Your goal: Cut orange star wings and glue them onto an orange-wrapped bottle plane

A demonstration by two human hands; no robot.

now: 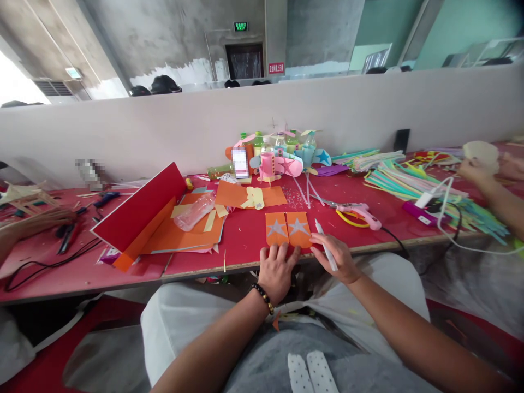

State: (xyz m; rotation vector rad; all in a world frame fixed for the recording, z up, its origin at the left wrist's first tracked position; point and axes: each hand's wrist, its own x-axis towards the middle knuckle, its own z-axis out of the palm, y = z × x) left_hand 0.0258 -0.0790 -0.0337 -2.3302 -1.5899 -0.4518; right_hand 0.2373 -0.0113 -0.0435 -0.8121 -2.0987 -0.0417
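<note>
- Fingers of our left hand (275, 273) spread slightly, tips resting at the near edge of two star-marked orange pieces (299, 228)
- Our right hand (338, 257) holds a white pen (326, 245), fingertips at the right piece
- Both lie flat, side by side, near the edge of the red table (246, 237)
- We judge them light, easily creased, best taken by the sides
</note>
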